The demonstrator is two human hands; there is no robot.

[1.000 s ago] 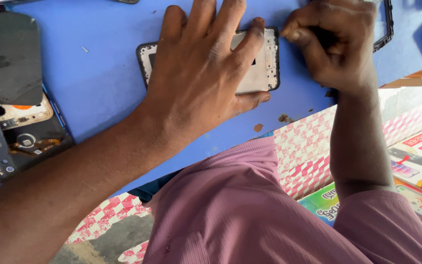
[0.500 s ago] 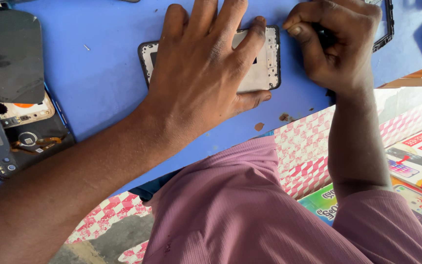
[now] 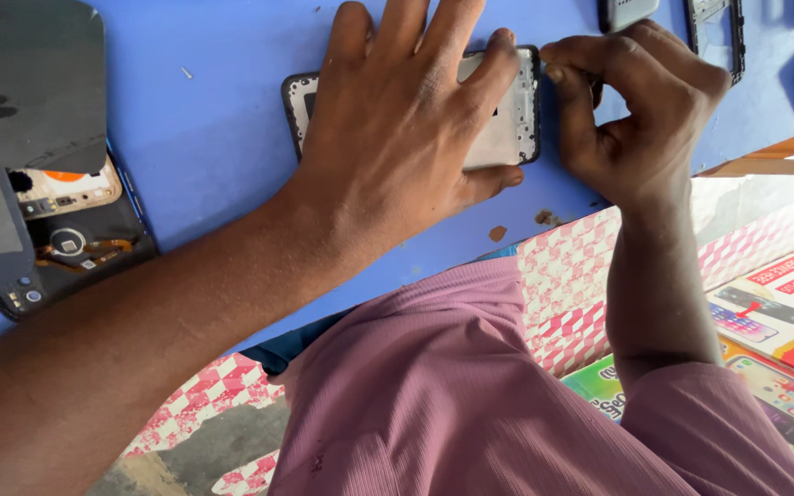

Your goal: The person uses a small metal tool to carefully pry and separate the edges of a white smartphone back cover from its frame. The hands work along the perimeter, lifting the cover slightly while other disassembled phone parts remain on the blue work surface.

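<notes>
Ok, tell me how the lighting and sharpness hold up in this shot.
Head view: even daylight and no glare on the blue table; soft shadow under the left hand pressing the phone frame; right hand sharp at its edge; bright washed-out patch at the far right; the near sleeve slightly soft.

I am working on a bright blue tabletop (image 3: 213, 138) and wearing a mauve ribbed shirt (image 3: 452, 404). The phone frame (image 3: 507, 129) is showing pale grey, black-edged. Red-and-white checks are covering the cloth (image 3: 572, 285).
</notes>
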